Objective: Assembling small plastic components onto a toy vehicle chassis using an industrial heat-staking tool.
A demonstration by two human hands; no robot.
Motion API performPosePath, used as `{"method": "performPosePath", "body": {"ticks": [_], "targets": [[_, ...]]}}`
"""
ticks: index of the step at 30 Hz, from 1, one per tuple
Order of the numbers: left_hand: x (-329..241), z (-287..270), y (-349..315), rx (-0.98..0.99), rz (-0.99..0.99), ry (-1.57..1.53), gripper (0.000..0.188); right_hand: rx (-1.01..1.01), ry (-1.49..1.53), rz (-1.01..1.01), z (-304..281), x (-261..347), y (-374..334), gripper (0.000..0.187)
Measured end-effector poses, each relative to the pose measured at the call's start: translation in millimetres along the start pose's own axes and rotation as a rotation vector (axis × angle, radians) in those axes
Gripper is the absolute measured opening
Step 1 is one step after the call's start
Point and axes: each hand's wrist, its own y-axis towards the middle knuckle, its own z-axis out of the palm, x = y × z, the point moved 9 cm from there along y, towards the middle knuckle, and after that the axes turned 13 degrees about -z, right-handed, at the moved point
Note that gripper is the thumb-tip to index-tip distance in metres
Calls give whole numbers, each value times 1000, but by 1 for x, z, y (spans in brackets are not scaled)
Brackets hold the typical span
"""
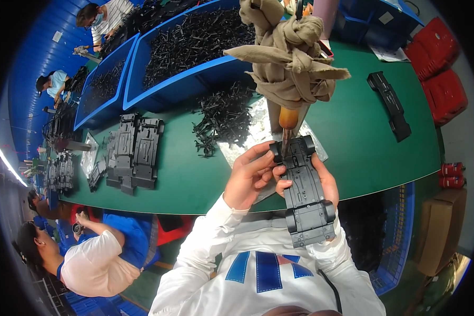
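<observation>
A black plastic toy car chassis [305,187] lies underside up in my right hand [326,181], which wraps round it from beneath. Fingertips show along its left edge. My left hand [250,176] is closed, fingertips pinching the black wheel [275,151] at the chassis's far left corner. Right beside that wheel, a tool with an orange handle [288,118] points its narrow metal tip down at the chassis. Whether the tip touches is hard to tell. Knotted beige cloth [295,63] covers the tool's top.
Small black parts are heaped [224,118] on the green table [195,181], near blue bins [195,79] of similar parts. More chassis [134,150] lie at the left; a long black part [388,105] lies at the right. A person [97,253] sits to my left.
</observation>
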Motion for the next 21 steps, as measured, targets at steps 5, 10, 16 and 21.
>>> {"method": "performPosePath", "body": {"ticks": [5,10,16,21], "targets": [[-2,5,-1,29,17,-6,42,-56,27,-10,-3,1,1,49],[-1,3,0,36,19,-3,42,-58,48,2,-1,-1,1,49],[-1,1,0,22,26,9,42,-5,23,2,6,-1,-1,49],[-1,1,0,30,29,6,41,-13,46,16,5,-1,0,49]]}}
